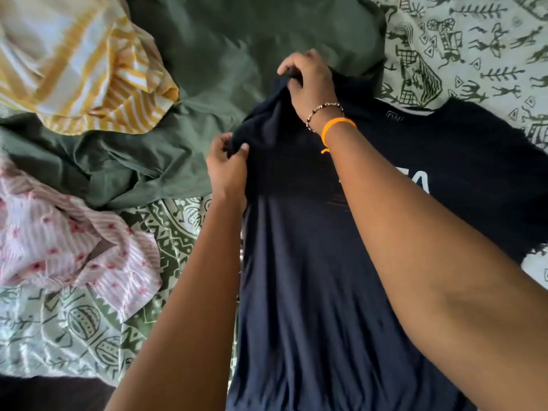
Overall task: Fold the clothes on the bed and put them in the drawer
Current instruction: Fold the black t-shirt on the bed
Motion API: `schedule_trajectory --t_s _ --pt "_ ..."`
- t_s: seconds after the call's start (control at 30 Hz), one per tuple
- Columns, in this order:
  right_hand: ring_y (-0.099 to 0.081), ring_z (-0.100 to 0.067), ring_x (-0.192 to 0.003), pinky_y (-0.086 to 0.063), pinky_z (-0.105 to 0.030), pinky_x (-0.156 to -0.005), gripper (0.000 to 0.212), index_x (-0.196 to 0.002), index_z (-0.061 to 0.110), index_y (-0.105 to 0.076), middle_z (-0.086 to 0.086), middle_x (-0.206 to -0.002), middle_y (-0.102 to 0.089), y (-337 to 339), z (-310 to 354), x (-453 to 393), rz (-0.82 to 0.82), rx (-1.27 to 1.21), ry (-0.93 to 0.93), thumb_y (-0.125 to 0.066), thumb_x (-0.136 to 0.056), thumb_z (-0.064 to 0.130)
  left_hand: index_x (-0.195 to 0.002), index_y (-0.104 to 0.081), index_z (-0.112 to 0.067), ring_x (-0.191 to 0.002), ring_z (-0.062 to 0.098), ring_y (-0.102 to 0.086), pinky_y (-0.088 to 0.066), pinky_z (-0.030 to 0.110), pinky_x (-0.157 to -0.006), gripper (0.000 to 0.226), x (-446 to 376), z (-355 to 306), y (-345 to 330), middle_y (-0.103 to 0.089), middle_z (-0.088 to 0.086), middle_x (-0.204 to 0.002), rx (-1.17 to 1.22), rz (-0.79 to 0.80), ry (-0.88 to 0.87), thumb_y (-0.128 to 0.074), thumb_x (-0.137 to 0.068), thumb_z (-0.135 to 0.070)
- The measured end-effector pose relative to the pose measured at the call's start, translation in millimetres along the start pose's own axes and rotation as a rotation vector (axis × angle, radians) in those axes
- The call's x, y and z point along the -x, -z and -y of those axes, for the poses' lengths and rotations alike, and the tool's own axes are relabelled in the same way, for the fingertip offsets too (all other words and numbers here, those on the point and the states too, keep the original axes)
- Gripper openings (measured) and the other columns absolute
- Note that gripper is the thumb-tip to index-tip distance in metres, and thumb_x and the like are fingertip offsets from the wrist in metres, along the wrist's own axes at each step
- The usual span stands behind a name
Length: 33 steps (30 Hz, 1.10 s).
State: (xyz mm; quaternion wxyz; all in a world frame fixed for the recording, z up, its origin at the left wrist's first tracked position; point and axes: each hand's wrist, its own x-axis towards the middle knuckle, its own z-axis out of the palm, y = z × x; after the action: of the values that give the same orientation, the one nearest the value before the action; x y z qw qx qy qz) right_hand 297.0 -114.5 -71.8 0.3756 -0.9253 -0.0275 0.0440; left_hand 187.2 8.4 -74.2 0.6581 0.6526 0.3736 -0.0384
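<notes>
1. Navy T-shirt (296, 292): spread lengthwise on the printed bedsheet (474, 40), its near hem running off the lower frame edge; white lettering partly hidden by the right forearm.
2. Left hand (226, 164): pinches the shirt's left sleeve edge.
3. Right hand (311, 81): fingers curled, gripping the raised sleeve fold further up.
4. Green garment (207, 69): touches the shirt's left edge.
5. Yellow striped cloth (83, 63), pink floral cloth (68, 241): crumpled far left, apart from the shirt.
6. Bare sheet shows at upper right.

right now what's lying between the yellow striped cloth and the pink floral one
In the head view, a crumpled green garment lies between the yellow striped cloth and the pink floral cloth.
</notes>
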Motion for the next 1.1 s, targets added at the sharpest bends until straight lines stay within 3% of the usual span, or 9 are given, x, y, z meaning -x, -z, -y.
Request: schedule_trajectory --t_s 0.17,0.3,0.37,0.5,0.57,0.73,0.9,1.0,1.1 --pt "-0.052 -0.013 -0.079 -0.040 -0.016 -0.073 0.016 -0.085 -0.003 -0.068 -0.012 -0.087 -0.063 -9 7 -1 -0.094 -0.277 -0.019 -0.053 -0.084 -0.001 -0.071 -0.039 -0.020 -0.093 0.015 -0.063 -0.046 0.021 -0.074 0.030 -5 -12 14 -0.056 -0.007 -0.088 0.474 0.483 0.231 -0.039 -0.093 0.000" --pt "-0.049 -0.002 -0.081 -0.037 -0.013 -0.087 0.050 -0.117 0.010 -0.061 -0.005 -0.119 -0.061 -10 3 3 0.169 -0.044 0.039 -0.042 -0.077 -0.013 -0.091 -0.055 -0.019 -0.070 0.009 -0.047 -0.038 0.020 -0.060 0.009 -3 -7 12 -0.051 -0.006 -0.084 0.063 0.203 0.343 -0.052 -0.094 -0.027" --pt "-0.051 -0.006 -0.086 -0.036 -0.017 -0.094 0.050 -0.121 0.015 -0.059 -0.005 -0.125 -0.056 -14 1 7 0.315 0.091 0.090 -0.049 -0.079 -0.008 -0.114 -0.058 -0.014 -0.082 0.014 -0.051 -0.045 0.029 -0.070 0.038 9 5 10 -0.058 -0.004 -0.102 -0.110 0.259 0.415 -0.059 -0.088 -0.042" --pt "-0.055 -0.030 -0.102 -0.045 -0.035 -0.089 0.032 -0.105 0.012 -0.067 -0.014 -0.113 -0.054 -27 -4 17 0.482 0.290 0.105 -0.056 -0.080 -0.005 -0.127 -0.049 -0.008 -0.108 0.020 -0.058 -0.051 0.037 -0.091 0.066 32 30 -4 -0.059 0.006 -0.123 -0.460 0.306 0.160 -0.080 -0.072 -0.028" --pt "-0.057 -0.030 -0.098 -0.045 -0.031 -0.085 0.028 -0.098 0.008 -0.069 -0.016 -0.106 -0.057 -28 -3 20 0.392 0.221 0.119 -0.054 -0.078 -0.004 -0.119 -0.055 -0.004 -0.107 0.027 -0.058 -0.048 0.040 -0.091 0.052 30 33 -6 -0.062 0.012 -0.115 -0.637 0.220 0.043 -0.076 -0.074 -0.019" --pt "-0.048 -0.012 -0.081 -0.038 -0.020 -0.073 0.030 -0.088 0.006 -0.059 0.004 -0.076 -0.054 -19 16 12 0.127 -0.368 -0.023 -0.041 -0.072 -0.013 -0.085 -0.053 -0.018 -0.068 0.010 -0.054 -0.044 0.020 -0.057 0.021 12 14 19 -0.058 0.000 -0.079 0.131 0.204 0.200 -0.052 -0.088 0.003" --pt "-0.048 -0.017 -0.118 -0.035 -0.020 -0.102 0.037 -0.122 -0.001 -0.052 -0.006 -0.122 -0.053 -31 29 12 0.145 -0.526 -0.122 -0.041 -0.088 -0.009 -0.093 -0.044 -0.018 -0.096 0.016 -0.054 -0.045 0.029 -0.083 0.026 -7 -7 43 -0.056 -0.002 -0.105 0.620 0.006 0.117 -0.034 -0.096 0.005" --pt "-0.051 -0.023 -0.116 -0.037 -0.018 -0.099 0.041 -0.118 -0.001 -0.057 -0.015 -0.125 -0.054 -38 21 30 0.078 -0.388 -0.092 -0.041 -0.082 -0.012 -0.109 -0.044 -0.017 -0.107 0.015 -0.051 -0.041 0.035 -0.100 0.021 9 13 49 -0.051 0.004 -0.123 0.293 -0.070 0.132 -0.045 -0.095 -0.002" --pt "-0.055 -0.020 -0.079 -0.038 -0.008 -0.074 0.028 -0.096 0.000 -0.066 -0.018 -0.102 -0.061 -40 4 79 -0.069 -0.272 -0.104 -0.046 -0.080 -0.011 -0.114 -0.047 -0.009 -0.109 0.022 -0.052 -0.040 0.039 -0.104 0.027 46 59 52 -0.053 0.011 -0.121 -0.157 -0.112 0.203 -0.057 -0.090 -0.011"
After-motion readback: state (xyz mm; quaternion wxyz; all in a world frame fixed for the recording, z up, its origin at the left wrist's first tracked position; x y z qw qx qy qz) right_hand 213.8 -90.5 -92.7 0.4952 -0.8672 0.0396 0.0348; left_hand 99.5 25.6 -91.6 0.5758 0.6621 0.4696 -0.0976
